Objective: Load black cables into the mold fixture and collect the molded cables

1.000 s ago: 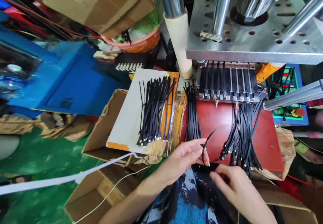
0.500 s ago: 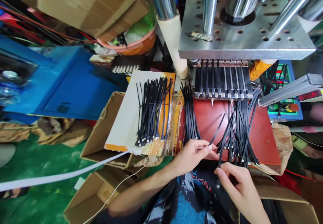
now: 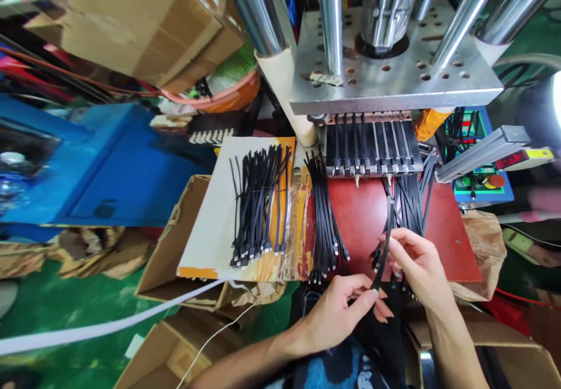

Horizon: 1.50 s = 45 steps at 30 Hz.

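Note:
A flat black cable [image 3: 387, 254] runs between my hands, over the front edge of the red work surface. My left hand [image 3: 339, 313] pinches its lower end between thumb and index finger, the other fingers loosely spread. Higher up, the thumb and fingers of my right hand [image 3: 418, 266] close on the same cable. Behind my right hand lies a loose pile of black cables [image 3: 409, 202], partly hidden by it. Left of my hands is a bundle of similar cables [image 3: 323, 219] with metal plugs towards me. More cables [image 3: 256, 202] lie in rows on a white board [image 3: 210, 214].
A press with a thick steel plate [image 3: 394, 100] stands ahead. Beneath it, a slotted fixture [image 3: 372, 143] holds several black cables. A metal bar [image 3: 482, 155] and a control box [image 3: 504, 193] are at the right. Cardboard boxes [image 3: 175, 342] stand below the surface.
My right hand has moved up and forward to the upper part of the cable. My left hand has dropped towards me, and the whole view has shifted slightly.

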Each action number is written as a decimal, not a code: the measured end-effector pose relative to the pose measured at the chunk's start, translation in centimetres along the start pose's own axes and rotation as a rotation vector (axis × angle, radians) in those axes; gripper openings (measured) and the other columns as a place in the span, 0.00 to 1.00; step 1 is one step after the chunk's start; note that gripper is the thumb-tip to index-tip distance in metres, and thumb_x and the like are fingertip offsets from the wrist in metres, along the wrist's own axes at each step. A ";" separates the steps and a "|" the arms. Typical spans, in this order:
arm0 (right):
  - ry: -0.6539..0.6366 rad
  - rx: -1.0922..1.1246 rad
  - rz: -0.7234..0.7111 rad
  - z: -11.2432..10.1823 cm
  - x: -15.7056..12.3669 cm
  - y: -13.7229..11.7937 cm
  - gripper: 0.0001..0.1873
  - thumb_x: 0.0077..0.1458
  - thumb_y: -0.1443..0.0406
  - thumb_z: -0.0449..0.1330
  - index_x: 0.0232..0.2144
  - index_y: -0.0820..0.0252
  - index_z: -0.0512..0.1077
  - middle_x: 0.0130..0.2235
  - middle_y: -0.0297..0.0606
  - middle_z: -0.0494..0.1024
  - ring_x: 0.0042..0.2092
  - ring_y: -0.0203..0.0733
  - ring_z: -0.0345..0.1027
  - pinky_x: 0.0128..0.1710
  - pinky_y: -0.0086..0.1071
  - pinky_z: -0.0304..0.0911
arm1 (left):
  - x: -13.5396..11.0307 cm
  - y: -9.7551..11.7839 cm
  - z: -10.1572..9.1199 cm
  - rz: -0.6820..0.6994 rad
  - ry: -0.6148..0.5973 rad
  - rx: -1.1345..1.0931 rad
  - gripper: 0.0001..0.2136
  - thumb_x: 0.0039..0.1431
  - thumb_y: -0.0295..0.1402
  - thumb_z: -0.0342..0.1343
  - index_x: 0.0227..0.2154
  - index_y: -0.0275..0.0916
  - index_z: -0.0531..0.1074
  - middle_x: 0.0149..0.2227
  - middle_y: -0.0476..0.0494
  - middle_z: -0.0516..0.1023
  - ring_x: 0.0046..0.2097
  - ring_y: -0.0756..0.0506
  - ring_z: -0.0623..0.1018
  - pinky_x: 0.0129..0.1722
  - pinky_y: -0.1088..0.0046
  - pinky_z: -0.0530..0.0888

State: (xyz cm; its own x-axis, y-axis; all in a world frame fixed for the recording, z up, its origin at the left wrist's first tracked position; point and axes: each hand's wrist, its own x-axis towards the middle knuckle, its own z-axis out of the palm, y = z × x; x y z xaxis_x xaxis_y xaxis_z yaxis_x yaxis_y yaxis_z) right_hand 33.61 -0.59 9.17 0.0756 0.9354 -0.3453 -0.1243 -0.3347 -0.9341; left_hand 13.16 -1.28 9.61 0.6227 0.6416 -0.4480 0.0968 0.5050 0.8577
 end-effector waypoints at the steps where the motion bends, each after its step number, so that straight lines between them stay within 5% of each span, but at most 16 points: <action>1: -0.017 0.031 -0.011 0.4 0.1 0.1 0.17 0.65 0.51 0.67 0.41 0.59 0.80 0.27 0.32 0.74 0.25 0.32 0.63 0.23 0.24 0.62 | 0.1 0.0 -0.1 -0.007 0.002 0.046 0.22 0.74 0.49 0.55 0.42 0.31 0.80 0.40 0.33 0.88 0.41 0.42 0.88 0.48 0.66 0.81; 9: -0.033 0.113 -0.204 0.6 -1.2 1.1 0.16 0.71 0.53 0.60 0.48 0.56 0.80 0.30 0.33 0.76 0.27 0.34 0.67 0.28 0.27 0.69 | 0.8 1.6 -0.9 0.023 -0.028 0.228 0.19 0.76 0.46 0.53 0.48 0.35 0.82 0.44 0.39 0.89 0.47 0.41 0.88 0.54 0.66 0.81; 13: 0.045 -0.050 -0.250 0.9 -1.3 0.6 0.11 0.68 0.56 0.64 0.38 0.57 0.79 0.29 0.32 0.76 0.26 0.32 0.68 0.25 0.24 0.65 | 0.6 1.9 -0.9 0.030 -0.058 0.286 0.15 0.75 0.40 0.54 0.50 0.38 0.81 0.47 0.42 0.88 0.51 0.41 0.87 0.58 0.65 0.79; 18: 0.107 -0.250 -0.306 1.8 -1.4 0.9 0.19 0.66 0.58 0.66 0.25 0.59 0.69 0.24 0.28 0.67 0.25 0.31 0.59 0.24 0.26 0.57 | 2.0 5.4 -2.5 0.328 0.164 0.385 0.21 0.69 0.36 0.62 0.63 0.40 0.73 0.56 0.40 0.84 0.56 0.42 0.83 0.61 0.65 0.75; 21: 0.083 -0.328 -0.364 2.4 -1.5 1.5 0.20 0.66 0.59 0.66 0.24 0.58 0.68 0.24 0.28 0.66 0.25 0.32 0.58 0.25 0.27 0.56 | 3.8 8.3 -3.3 0.546 0.207 0.448 0.14 0.68 0.36 0.64 0.54 0.38 0.80 0.48 0.41 0.85 0.48 0.44 0.83 0.53 0.68 0.77; 24: 0.091 -0.379 -0.425 2.8 -1.6 2.1 0.17 0.67 0.61 0.66 0.26 0.58 0.71 0.25 0.29 0.69 0.26 0.33 0.60 0.25 0.28 0.56 | 5.1 10.0 -3.7 0.624 0.161 0.489 0.06 0.69 0.32 0.63 0.41 0.38 0.84 0.43 0.42 0.84 0.45 0.45 0.82 0.49 0.70 0.76; 28: 0.105 -0.367 -0.482 2.2 -1.6 2.8 0.05 0.67 0.64 0.65 0.36 0.56 0.79 0.31 0.33 0.77 0.30 0.36 0.68 0.29 0.30 0.61 | 5.2 10.1 -3.6 0.614 0.137 0.442 0.06 0.69 0.31 0.62 0.40 0.37 0.84 0.44 0.42 0.86 0.47 0.45 0.83 0.51 0.70 0.76; 33: 0.204 -0.303 -0.562 1.2 -1.2 3.0 0.04 0.65 0.66 0.66 0.36 0.54 0.81 0.34 0.35 0.81 0.33 0.40 0.72 0.32 0.32 0.66 | 4.6 9.8 -3.4 0.532 0.210 0.360 0.08 0.72 0.34 0.60 0.43 0.37 0.82 0.42 0.43 0.87 0.45 0.45 0.85 0.47 0.71 0.77; 40: 0.187 -0.336 -0.642 1.4 -0.5 1.8 0.14 0.63 0.71 0.67 0.47 0.49 0.82 0.35 0.33 0.80 0.32 0.38 0.69 0.29 0.31 0.62 | 5.2 9.8 -3.6 0.445 0.119 0.044 0.09 0.63 0.35 0.69 0.42 0.36 0.84 0.39 0.42 0.87 0.41 0.46 0.85 0.45 0.73 0.80; 45: 0.151 -0.387 -0.701 2.2 0.4 0.9 0.20 0.63 0.73 0.67 0.53 0.48 0.81 0.34 0.32 0.77 0.29 0.35 0.66 0.26 0.30 0.60 | 5.7 10.5 -4.0 0.475 0.141 0.015 0.12 0.58 0.42 0.74 0.38 0.39 0.87 0.37 0.43 0.85 0.36 0.47 0.83 0.37 0.73 0.80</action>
State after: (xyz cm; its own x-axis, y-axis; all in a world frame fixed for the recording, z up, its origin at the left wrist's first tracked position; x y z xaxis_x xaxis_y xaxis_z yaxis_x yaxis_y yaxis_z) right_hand 31.36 -0.32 8.36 0.1451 0.9261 0.3482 0.3500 0.2812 -0.8936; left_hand 14.61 10.05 15.05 0.4902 0.8709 -0.0355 -0.1601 0.1300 0.9785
